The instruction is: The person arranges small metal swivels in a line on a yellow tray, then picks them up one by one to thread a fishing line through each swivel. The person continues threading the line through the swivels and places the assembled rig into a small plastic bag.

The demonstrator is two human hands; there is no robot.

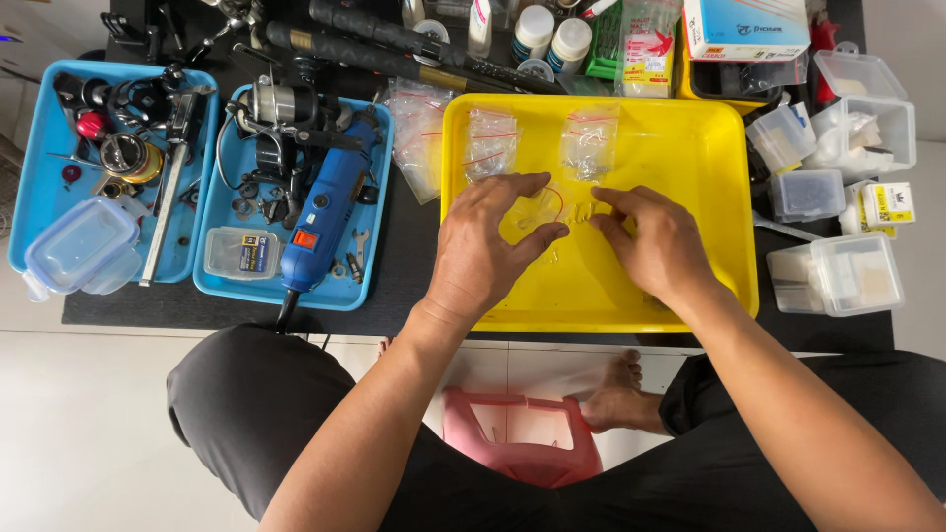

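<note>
both hands work over the yellow tray (709, 158), and everything here is placed from that tray. the left hand (488, 246) rests in the tray's middle, thumb and forefinger pinched on a small clear bag (540, 209) with a red seal line. the right hand (655, 241) sits just beside it toward the tray's right half, its fingertips (603, 197) drawn together by the bag's right edge; whether they actually grip the film or only touch it i cannot tell.

the bag looks very light, thin and limp, likely slick under the fingers, so it should crumple rather than hold shape. its contents are too small to make out. the best hold seems to be the stiffer sealed strip or a corner, pinched with two fingertips, not the loose middle.

the bag lies between the two hands, under the left fingers. two more small bags (589, 138) lie at the tray's far side, apart from both hands.
</note>
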